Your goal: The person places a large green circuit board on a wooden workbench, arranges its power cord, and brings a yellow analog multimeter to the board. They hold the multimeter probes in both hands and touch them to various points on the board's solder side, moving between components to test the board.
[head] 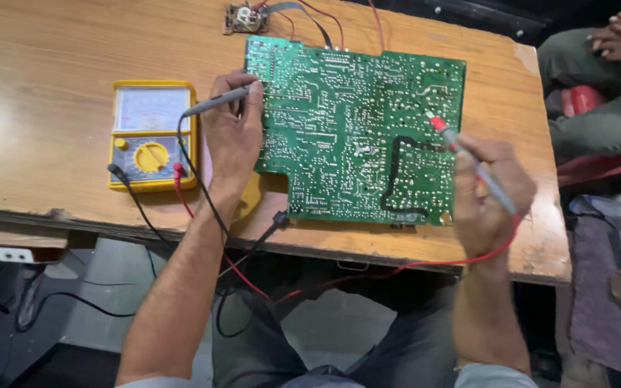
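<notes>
A large green circuit board (346, 122) lies solder side up on the wooden table (52, 43). My left hand (233, 136) grips a black test probe (217, 100) whose tip meets the board's left edge. My right hand (486, 190) holds a red-tipped probe (448, 133) with its tip pressed onto the board's right side. A yellow analog multimeter (152, 135) sits to the left of my left hand. Red and black leads (203, 215) run from the meter over the table's front edge.
A small circuit board (246, 18) with wires lies at the table's far edge. Another person's hands and knees (612, 65) are at the upper right. Cables hang below the table over the floor (95, 302). Cloth and straps lie at the right.
</notes>
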